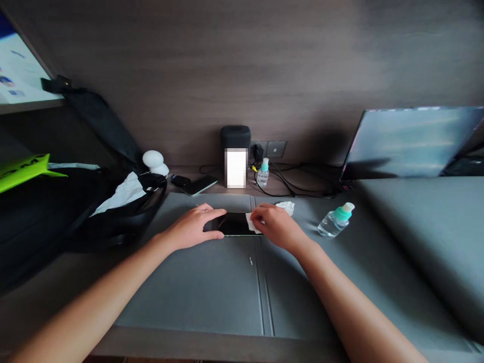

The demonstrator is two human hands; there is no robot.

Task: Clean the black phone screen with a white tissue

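A smartphone (236,225) with a dark screen lies face up and sideways on the grey desk mat (196,287). My left hand (196,227) grips its left end, thumb along the near edge and fingers along the far edge. Pinched in my right hand (275,224) is a white tissue (251,224), pressed against the right part of the screen. Behind that hand sits a crumpled tissue (286,206). A clear bottle with a teal and white top (336,220) stands to the right. One small white scrap (250,260) rests on the mat nearer to me.
At the back are a black speaker-like device (235,135), a smaller clear bottle (263,173), cables (283,181), another phone (200,185) and a white rounded object (154,161). A black bag (124,222) occupies the left; a monitor (408,141) and grey padded block (434,242) the right.
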